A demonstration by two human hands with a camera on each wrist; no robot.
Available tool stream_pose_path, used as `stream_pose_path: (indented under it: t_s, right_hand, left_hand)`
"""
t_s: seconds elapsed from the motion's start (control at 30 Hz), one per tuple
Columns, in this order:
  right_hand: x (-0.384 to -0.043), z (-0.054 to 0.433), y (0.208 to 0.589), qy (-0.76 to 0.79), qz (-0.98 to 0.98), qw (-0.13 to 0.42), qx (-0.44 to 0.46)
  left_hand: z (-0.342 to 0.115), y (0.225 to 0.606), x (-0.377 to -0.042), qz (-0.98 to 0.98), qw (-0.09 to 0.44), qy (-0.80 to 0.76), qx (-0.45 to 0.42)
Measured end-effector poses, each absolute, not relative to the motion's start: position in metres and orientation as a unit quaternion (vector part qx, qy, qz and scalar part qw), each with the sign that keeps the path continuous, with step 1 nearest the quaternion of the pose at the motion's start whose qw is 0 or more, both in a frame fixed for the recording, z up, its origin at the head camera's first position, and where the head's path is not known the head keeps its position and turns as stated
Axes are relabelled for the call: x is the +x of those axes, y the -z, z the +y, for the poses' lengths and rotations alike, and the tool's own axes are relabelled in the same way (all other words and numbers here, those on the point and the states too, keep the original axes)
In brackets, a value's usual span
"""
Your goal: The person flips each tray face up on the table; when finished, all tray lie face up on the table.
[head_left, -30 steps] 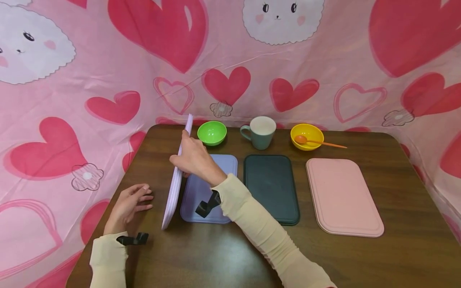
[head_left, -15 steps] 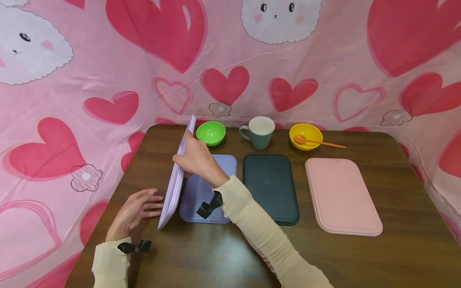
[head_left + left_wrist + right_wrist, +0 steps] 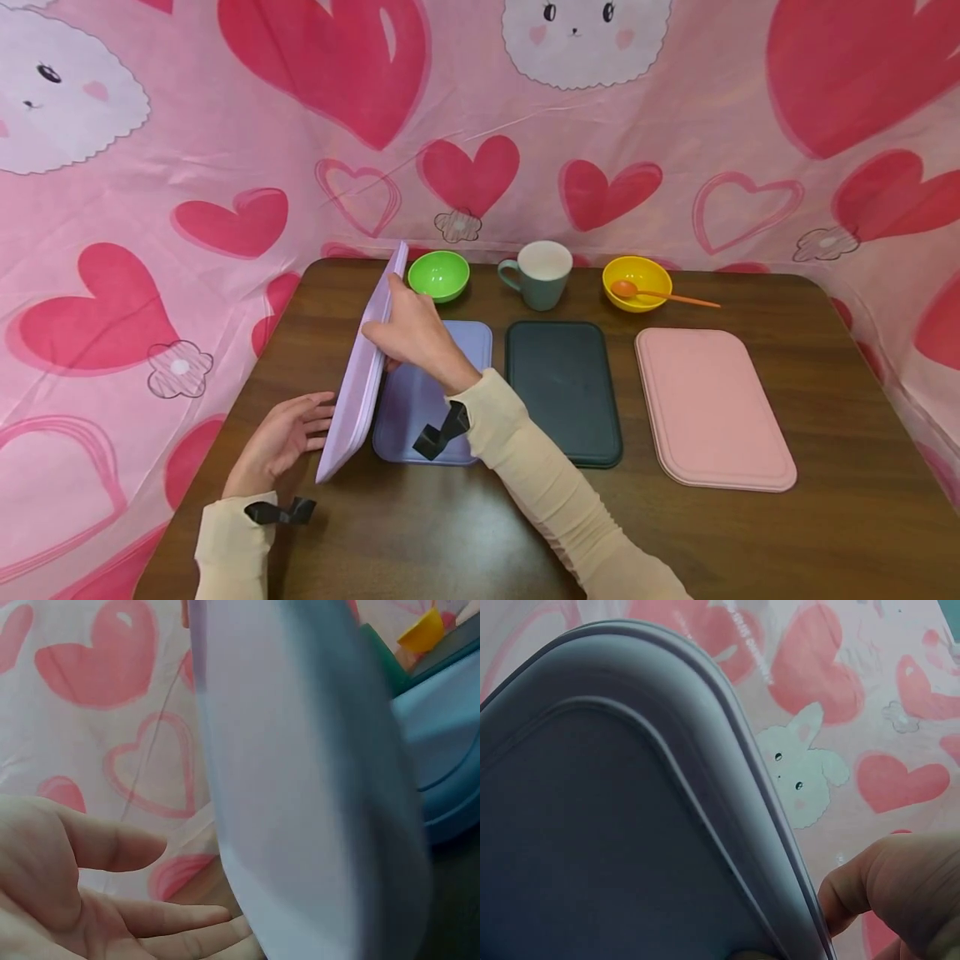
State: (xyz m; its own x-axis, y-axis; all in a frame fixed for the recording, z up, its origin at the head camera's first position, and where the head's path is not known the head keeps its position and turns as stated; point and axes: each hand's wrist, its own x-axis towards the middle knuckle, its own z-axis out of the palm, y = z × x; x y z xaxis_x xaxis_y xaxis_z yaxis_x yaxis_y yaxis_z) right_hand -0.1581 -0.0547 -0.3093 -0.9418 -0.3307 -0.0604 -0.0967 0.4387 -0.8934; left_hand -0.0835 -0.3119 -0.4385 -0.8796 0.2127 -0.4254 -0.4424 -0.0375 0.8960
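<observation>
My right hand (image 3: 416, 329) grips a lavender tray (image 3: 358, 375) by its right long edge, fingers near the far part of the rim. The tray stands steeply tilted above the left side of the table. In the right wrist view the tray's ridged underside or face (image 3: 607, 825) fills the left, with my thumb or finger (image 3: 844, 900) at its edge. My left hand (image 3: 281, 433) is at the tray's near left side, fingers stretched toward it; whether they touch is unclear. The left wrist view shows those fingers (image 3: 187, 941) partly behind the tray's edge.
Right of the held tray lie a periwinkle tray (image 3: 405, 412), a dark green tray (image 3: 564, 392) and a pink tray (image 3: 716, 408). Behind them stand a green bowl (image 3: 438, 277), a grey-green mug (image 3: 543, 279) and a yellow bowl (image 3: 637, 271) with an orange spoon (image 3: 675, 298) in it.
My left hand has moved right, up to the lavender tray. The tray has turned in my right hand, its near end swinging left and its broad face showing more.
</observation>
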Motion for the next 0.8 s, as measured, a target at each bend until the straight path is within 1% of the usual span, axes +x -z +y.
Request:
stream_pose_path:
  t_s: [0.2,0.6,0.67,0.8]
  right_hand:
    - [-0.157,-0.052,0.312,0.516,0.837,0.119,-0.134]
    - [-0.155,-0.046,0.327,0.544,0.815,0.123,-0.155]
    - [-0.155,-0.045,0.330,0.553,0.808,0.128,-0.156]
    - [-0.156,-0.044,0.337,0.568,0.797,0.135,-0.157]
  left_hand:
    - [-0.316,0.437,-0.087,0.599,0.253,-0.758,-0.056]
    - [-0.322,0.428,-0.089,0.557,0.257,-0.788,-0.048]
    - [-0.323,0.427,-0.088,0.549,0.253,-0.795,-0.051]
    - [-0.324,0.424,-0.088,0.564,0.221,-0.791,-0.085]
